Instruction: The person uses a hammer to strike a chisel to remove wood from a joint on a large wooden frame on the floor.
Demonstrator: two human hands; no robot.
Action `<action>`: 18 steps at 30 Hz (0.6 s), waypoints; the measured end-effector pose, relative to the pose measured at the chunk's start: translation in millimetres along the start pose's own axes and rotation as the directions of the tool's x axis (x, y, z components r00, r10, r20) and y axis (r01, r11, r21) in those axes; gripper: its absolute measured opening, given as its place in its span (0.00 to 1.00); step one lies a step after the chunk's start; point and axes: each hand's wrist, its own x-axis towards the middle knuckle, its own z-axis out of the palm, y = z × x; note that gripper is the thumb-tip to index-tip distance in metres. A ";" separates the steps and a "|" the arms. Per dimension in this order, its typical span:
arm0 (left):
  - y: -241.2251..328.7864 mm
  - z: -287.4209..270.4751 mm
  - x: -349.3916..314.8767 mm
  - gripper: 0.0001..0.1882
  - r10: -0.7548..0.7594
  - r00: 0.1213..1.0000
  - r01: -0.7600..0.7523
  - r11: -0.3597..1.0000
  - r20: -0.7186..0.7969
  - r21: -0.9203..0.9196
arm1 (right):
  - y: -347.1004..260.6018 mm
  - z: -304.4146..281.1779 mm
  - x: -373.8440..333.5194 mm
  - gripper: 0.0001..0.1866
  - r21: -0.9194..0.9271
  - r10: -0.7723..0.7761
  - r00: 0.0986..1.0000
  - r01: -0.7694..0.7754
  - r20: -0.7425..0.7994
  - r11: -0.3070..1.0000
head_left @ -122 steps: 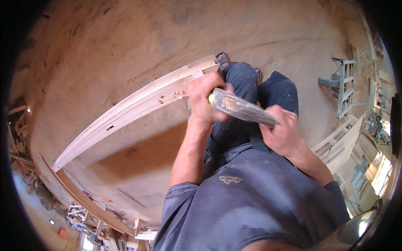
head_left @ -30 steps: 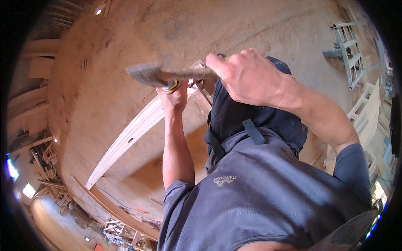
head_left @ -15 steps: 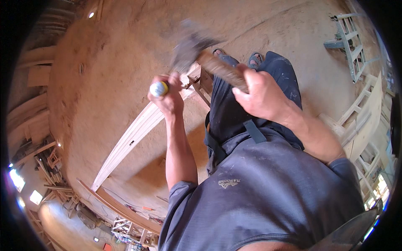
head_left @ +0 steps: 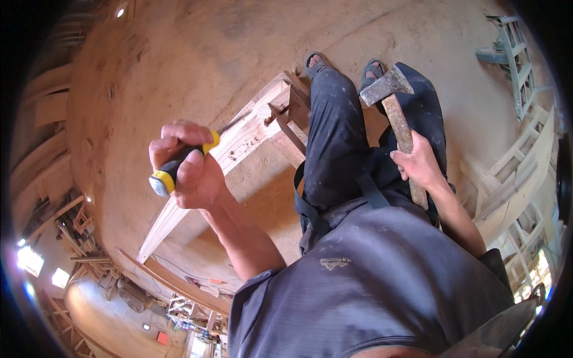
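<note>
My left hand point(head_left: 200, 182) is wrapped round the black and yellow handle of a chisel point(head_left: 169, 170). The chisel lies tilted, its metal butt end toward me and its narrow blade slanting away over a long pale timber beam point(head_left: 243, 141). Whether the blade touches the wood I cannot tell. Wood chips are scattered on the beam's top near cut notches. In my right hand point(head_left: 421, 164) is a hatchet point(head_left: 399, 119), gripped by its worn wooden handle. Its steel head hangs over my right knee, apart from the chisel and beam.
A wooden support point(head_left: 292, 140) stands under the beam's far end, close to my left leg. A curved plank point(head_left: 173, 286) crosses beyond the beam's near end. At the right are a pale ladder-like frame point(head_left: 518, 71) and wooden frames with panels point(head_left: 525, 173).
The hatchet, blurred above the beam before, has come down to the right over my leg. My left hand has shifted left and nearer, and the chisel has turned from end-on to slanting.
</note>
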 end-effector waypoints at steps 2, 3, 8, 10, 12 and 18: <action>-2.5 -15.9 -7.3 0.10 -0.077 0.993 0.070 0.994 -0.089 -0.080 | -5.5 0.9 1.7 0.11 -0.015 -0.027 0.999 0.027 0.020 1.000; -7.7 -20.5 -11.7 0.09 -0.075 0.992 0.068 0.995 -0.097 -0.077 | -8.1 1.4 2.8 0.11 -0.025 -0.042 0.999 0.043 0.031 0.999; -27.8 -15.5 -23.9 0.03 -0.046 0.992 0.047 0.999 -0.116 -0.001 | -12.3 7.6 3.0 0.20 -0.038 -0.071 0.995 0.073 0.069 0.997; -33.2 -11.4 -25.8 0.03 -0.030 0.993 0.033 0.999 -0.118 0.017 | -14.6 9.9 1.3 0.22 -0.061 -0.075 0.994 0.080 0.076 0.995; -36.1 -7.7 -28.4 0.03 -0.014 0.996 0.022 0.995 -0.086 0.095 | -19.2 13.6 -1.2 0.22 -0.101 -0.073 0.994 0.081 0.078 0.992; -51.4 7.2 -34.2 0.04 -0.068 0.990 0.033 0.964 0.125 0.265 | -62.5 22.2 -11.9 0.16 -0.306 -0.578 0.816 0.556 0.022 0.773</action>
